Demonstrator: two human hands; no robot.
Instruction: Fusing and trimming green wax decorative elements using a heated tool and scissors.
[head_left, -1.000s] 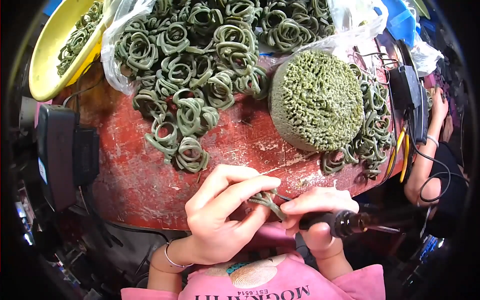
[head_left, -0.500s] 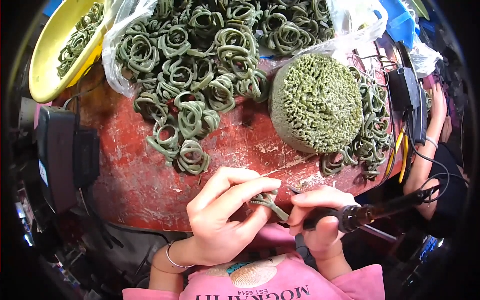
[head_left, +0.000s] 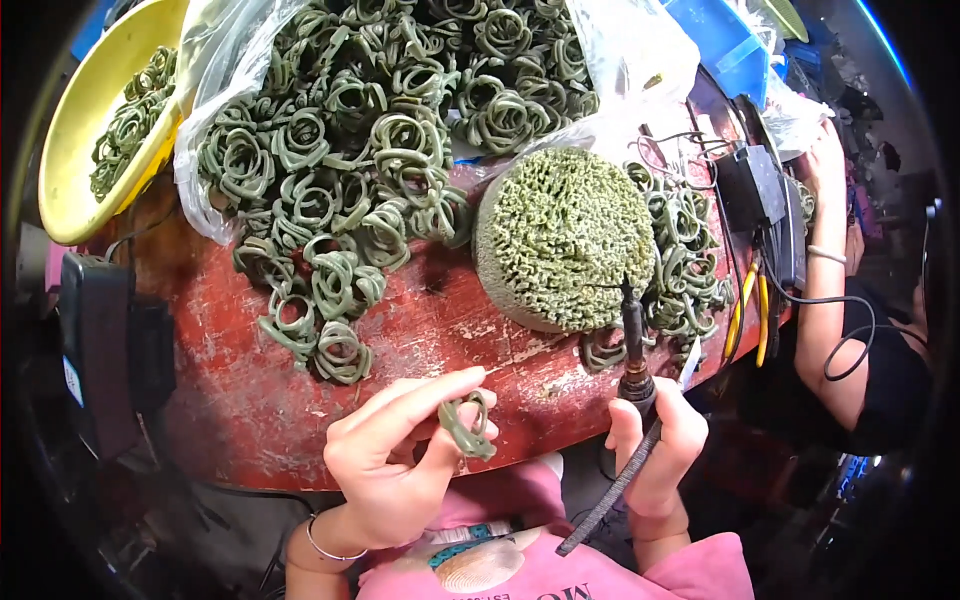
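At a scuffed red table [head_left: 420,325], a worker in a pink shirt holds a green ring [head_left: 470,440] in the left hand [head_left: 385,450], thumb and fingers pinched narrowly around it just over the table's near edge. The fingertip grip leaves much of the band uncovered, likely so it can be seen and turned easily. The right hand [head_left: 665,440] closes its fingers around a dark, pen-shaped tool [head_left: 634,345], pointed away from the body, its tip at the near right side of a round, rough-topped green block [head_left: 570,235]; whether they touch cannot be told. Holding the tool low on its grip seems to keep fingers clear of the slim end, while its braided cord [head_left: 620,485] trails back toward the shirt. The block sits within easy reach, probably for that reason. Beyond it, a heap of green rings [head_left: 300,140] spills from a clear plastic bag [head_left: 205,190], apparently spread for picking by hand. More rings [head_left: 685,265] lie right of the block, beside yellow-handled pliers [head_left: 742,310].
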